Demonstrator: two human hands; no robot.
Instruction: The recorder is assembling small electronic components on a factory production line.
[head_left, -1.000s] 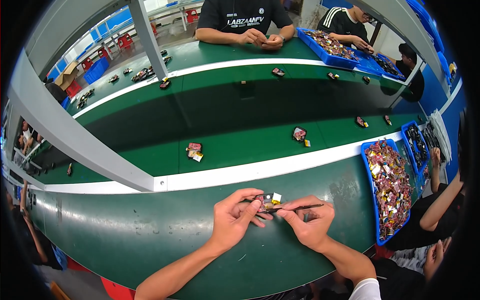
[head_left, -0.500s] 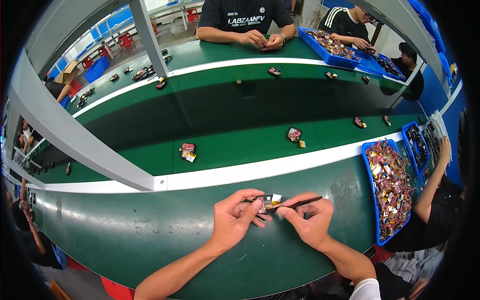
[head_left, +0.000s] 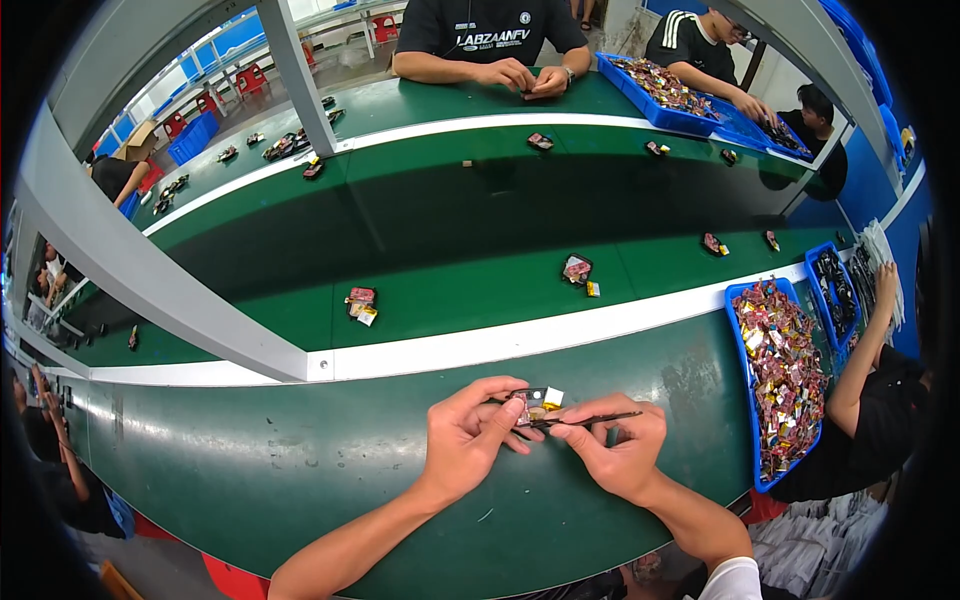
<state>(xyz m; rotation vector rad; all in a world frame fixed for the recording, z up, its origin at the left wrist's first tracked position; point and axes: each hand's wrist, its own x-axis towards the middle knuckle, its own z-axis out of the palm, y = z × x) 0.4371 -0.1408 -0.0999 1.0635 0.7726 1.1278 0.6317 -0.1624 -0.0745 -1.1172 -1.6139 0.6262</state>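
Note:
Just in front of me, over the green bench, my left hand [head_left: 468,440] pinches a small black-cased electronic part between thumb and fingers. This electronic part [head_left: 530,400] carries a reddish circuit board and a small yellow-and-white piece at its right end. Slim dark tweezers [head_left: 618,415] lie across the fingers of my right hand [head_left: 622,447], which grips them closed. Their tip meets the lower right edge of the part. My fingers cover some of the casing and the middle of the tweezers.
Beyond a white rail [head_left: 480,344], a green conveyor belt [head_left: 440,300] carries several similar parts. A blue tray [head_left: 747,400] heaped with small boards stands at my right, with a smaller blue tray [head_left: 836,290] behind it. A grey post [head_left: 160,270] slants at left. Co-workers sit around.
The parts on the belt have shifted slightly left. My tweezers lie flatter against the electronic part, which stays in my left hand. At the far right, a co-worker's hand has reached into a tray.

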